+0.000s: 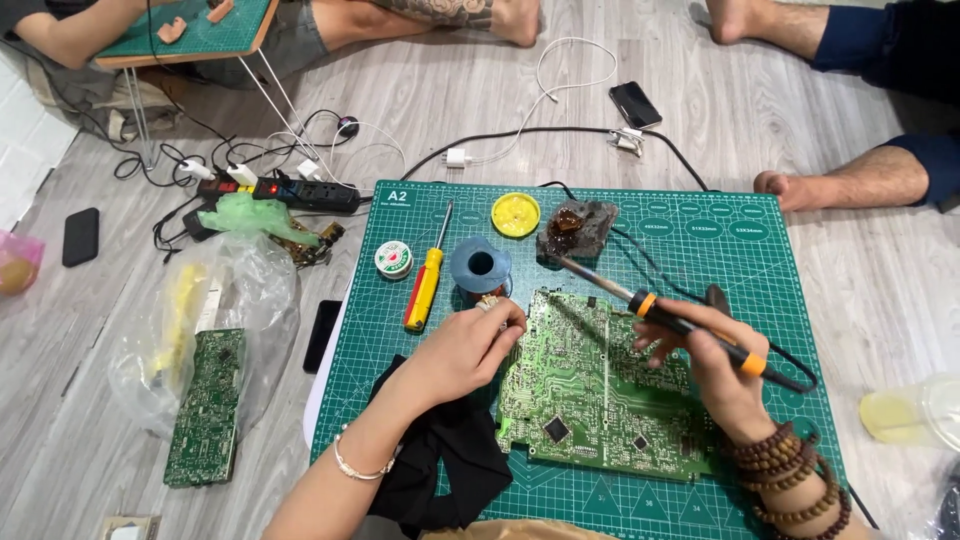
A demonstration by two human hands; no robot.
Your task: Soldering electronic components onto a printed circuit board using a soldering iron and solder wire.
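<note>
A large green circuit board (590,385) lies on a green cutting mat (700,250). My right hand (715,365) grips a black and orange soldering iron (690,325), whose metal tip (562,263) reaches up-left over the brown, dirty sponge stand (578,228). My left hand (470,345) rests at the board's upper left edge, pinching the end of solder wire next to a blue solder spool (481,265). Both wrists wear bracelets.
On the mat also lie a yellow-red screwdriver (424,285), a small white wick reel (393,260), a yellow tin (516,214) and black cloth (445,460). A second board (207,405) in plastic, a power strip (300,192), phones and other people's legs surround the mat.
</note>
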